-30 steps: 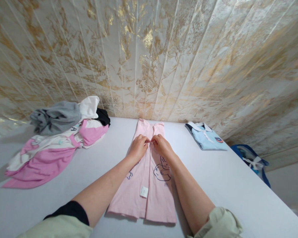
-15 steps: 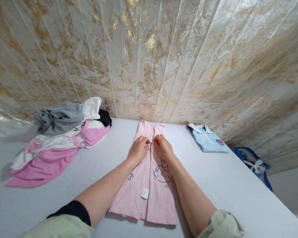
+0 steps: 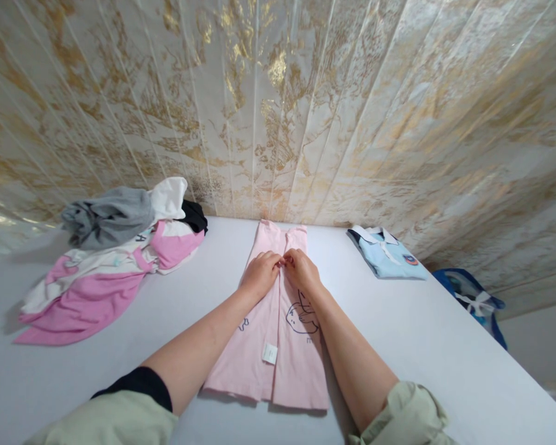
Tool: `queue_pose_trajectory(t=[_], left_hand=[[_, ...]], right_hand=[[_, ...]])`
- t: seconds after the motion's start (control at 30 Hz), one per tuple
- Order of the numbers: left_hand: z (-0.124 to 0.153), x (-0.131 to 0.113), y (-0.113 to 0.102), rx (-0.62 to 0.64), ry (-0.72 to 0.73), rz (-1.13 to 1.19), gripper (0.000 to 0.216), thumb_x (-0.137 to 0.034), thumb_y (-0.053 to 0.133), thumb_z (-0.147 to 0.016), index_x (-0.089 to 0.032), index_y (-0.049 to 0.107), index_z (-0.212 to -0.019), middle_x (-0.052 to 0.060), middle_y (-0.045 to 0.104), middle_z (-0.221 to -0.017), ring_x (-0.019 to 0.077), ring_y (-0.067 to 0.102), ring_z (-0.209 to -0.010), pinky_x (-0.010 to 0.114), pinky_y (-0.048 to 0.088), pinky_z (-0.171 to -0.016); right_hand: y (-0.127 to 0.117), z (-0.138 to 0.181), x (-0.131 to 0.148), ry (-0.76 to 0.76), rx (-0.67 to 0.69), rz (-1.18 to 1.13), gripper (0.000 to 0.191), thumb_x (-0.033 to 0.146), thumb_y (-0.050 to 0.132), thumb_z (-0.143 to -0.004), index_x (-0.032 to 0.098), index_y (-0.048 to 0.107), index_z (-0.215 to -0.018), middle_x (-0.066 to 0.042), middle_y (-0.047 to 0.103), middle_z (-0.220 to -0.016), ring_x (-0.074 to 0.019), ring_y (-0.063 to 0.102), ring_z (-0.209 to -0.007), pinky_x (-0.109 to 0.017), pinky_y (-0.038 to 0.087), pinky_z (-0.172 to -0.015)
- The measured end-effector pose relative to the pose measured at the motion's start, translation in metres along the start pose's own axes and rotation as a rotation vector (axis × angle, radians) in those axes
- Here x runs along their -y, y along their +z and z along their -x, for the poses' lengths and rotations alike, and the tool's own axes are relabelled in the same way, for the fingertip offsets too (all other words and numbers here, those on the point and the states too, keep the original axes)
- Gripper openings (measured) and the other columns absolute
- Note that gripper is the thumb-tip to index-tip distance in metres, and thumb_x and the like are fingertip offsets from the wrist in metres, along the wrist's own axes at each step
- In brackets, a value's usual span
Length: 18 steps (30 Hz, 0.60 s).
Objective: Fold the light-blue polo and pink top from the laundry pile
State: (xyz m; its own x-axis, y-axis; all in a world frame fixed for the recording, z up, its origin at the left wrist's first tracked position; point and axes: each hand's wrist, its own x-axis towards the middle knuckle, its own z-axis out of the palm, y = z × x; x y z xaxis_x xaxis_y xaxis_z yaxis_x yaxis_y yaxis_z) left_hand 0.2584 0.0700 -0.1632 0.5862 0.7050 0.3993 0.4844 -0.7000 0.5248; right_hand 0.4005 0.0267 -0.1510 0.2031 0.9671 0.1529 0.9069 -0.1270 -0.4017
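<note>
As they did earlier, both hands (image 3: 261, 273) (image 3: 303, 271) pinch the pink garment (image 3: 299, 377).

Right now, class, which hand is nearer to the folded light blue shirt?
Right. The right hand, on the pink garment, is left of the folded light blue shirt; the left hand, on the same garment, is farther left.

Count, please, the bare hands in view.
2: the bare left hand, on the left half of the long pale pink fabric garment, and the bare right hand, on its right half. No other hand shows.
</note>
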Motion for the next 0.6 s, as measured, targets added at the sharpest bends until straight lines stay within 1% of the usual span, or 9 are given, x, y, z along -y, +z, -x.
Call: queue_pose_trajectory(t=[0.1,0.17,0.23,0.33,0.4,0.47,0.53,0.6], left_hand=[[-0.001,0.003,0.002,-0.009,-0.008,0.006,0.027,-0.005,0.049,-0.082,-0.022,0.067,-0.092,0.003,0.066,-0.095,0.0189,0.058,-0.095,0.032,0.046,-0.089],[-0.002,0.006,0.003,-0.015,-0.007,0.017,0.026,-0.005,0.049,-0.082,-0.021,0.067,-0.089,0.003,0.067,-0.093,0.0193,0.058,-0.094,0.032,0.047,-0.088],[-0.003,0.007,0.004,-0.017,-0.005,0.035,0.024,-0.006,0.048,-0.082,-0.020,0.067,-0.086,0.004,0.067,-0.092,0.0193,0.059,-0.093,0.032,0.047,-0.088],[-0.002,0.007,0.005,-0.020,-0.010,0.065,0.023,-0.008,0.048,-0.084,-0.020,0.067,-0.084,0.004,0.067,-0.092,0.0188,0.059,-0.093,0.032,0.047,-0.089],[-0.002,0.007,0.005,-0.026,-0.022,0.082,0.024,-0.008,0.047,-0.084,-0.021,0.067,-0.084,0.003,0.068,-0.093,0.0183,0.060,-0.094,0.032,0.047,-0.089],[-0.002,0.006,0.004,-0.033,-0.034,0.092,0.025,-0.008,0.047,-0.083,-0.021,0.068,-0.083,0.003,0.068,-0.092,0.0178,0.060,-0.093,0.031,0.047,-0.089],[-0.001,0.005,0.004,-0.041,-0.034,0.098,0.025,-0.008,0.047,-0.083,-0.020,0.068,-0.083,0.003,0.068,-0.092,0.0178,0.060,-0.093,0.031,0.047,-0.089],[-0.001,0.005,0.003,-0.047,-0.028,0.100,0.025,-0.008,0.046,-0.083,-0.020,0.068,-0.083,0.003,0.068,-0.092,0.0179,0.060,-0.093,0.030,0.047,-0.089]], right_hand=[[-0.007,0.000,-0.001,-0.028,0.009,-0.090,0.023,0.014,0.049,-0.088,0.022,0.059,-0.107,-0.002,0.060,-0.099,-0.0127,0.057,-0.084,-0.022,0.037,-0.068],[-0.018,0.007,0.002,-0.054,0.008,-0.114,0.024,0.012,0.050,-0.086,0.021,0.059,-0.107,-0.002,0.061,-0.098,-0.0120,0.057,-0.082,-0.021,0.037,-0.068],[-0.031,0.022,0.008,-0.085,0.044,-0.095,0.017,0.013,0.051,-0.085,0.021,0.061,-0.096,-0.001,0.061,-0.092,-0.0119,0.056,-0.079,-0.022,0.037,-0.067],[-0.043,0.058,0.022,-0.089,0.153,-0.009,0.009,0.015,0.052,-0.083,0.020,0.059,-0.082,0.001,0.060,-0.081,-0.0117,0.053,-0.070,-0.022,0.033,-0.063],[-0.042,0.082,0.033,-0.040,0.209,0.061,0.007,0.017,0.053,-0.083,0.020,0.058,-0.078,0.001,0.060,-0.079,-0.0118,0.052,-0.067,-0.023,0.031,-0.060],[-0.036,0.100,0.044,0.016,0.224,0.119,0.007,0.023,0.054,-0.085,0.020,0.057,-0.080,0.000,0.060,-0.080,-0.0125,0.053,-0.068,-0.024,0.029,-0.058],[-0.030,0.109,0.054,0.067,0.204,0.174,0.011,0.031,0.055,-0.087,0.020,0.056,-0.084,-0.002,0.060,-0.084,-0.0140,0.055,-0.070,-0.025,0.029,-0.058],[-0.026,0.112,0.062,0.110,0.184,0.232,0.014,0.034,0.053,-0.088,0.020,0.057,-0.089,-0.004,0.061,-0.088,-0.0159,0.057,-0.070,-0.026,0.030,-0.058]])
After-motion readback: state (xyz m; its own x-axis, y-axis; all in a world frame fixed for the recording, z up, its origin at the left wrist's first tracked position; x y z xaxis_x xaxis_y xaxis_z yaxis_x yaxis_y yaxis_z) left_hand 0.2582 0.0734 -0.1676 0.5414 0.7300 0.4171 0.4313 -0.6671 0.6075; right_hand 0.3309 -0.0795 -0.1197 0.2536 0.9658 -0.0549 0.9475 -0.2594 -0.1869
